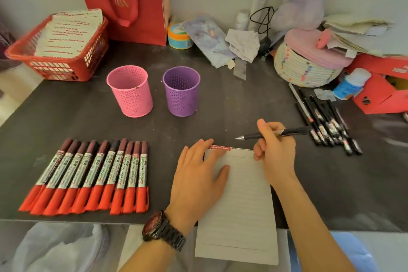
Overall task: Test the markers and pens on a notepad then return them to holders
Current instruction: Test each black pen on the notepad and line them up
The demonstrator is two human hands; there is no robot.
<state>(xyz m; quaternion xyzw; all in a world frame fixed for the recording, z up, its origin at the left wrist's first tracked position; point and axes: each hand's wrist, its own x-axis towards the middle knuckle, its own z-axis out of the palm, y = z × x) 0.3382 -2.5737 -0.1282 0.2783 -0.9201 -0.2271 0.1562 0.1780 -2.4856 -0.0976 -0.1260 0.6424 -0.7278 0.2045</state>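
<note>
Left hand (198, 174) lies flat, fingers spread, on the lined white notepad (240, 210); right hand (276, 152) fingers pinch a black click pen (265, 135) mid-frame.

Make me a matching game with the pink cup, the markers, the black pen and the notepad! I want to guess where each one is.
Things:
1. pink holder
2. markers
3. black pen
4. notepad

Places:
A. held in the right hand
B. under the left hand
C. standing left of the purple holder
D. lying in a row on the left side of the table

Pairs: 1-C, 2-D, 3-A, 4-B
</note>
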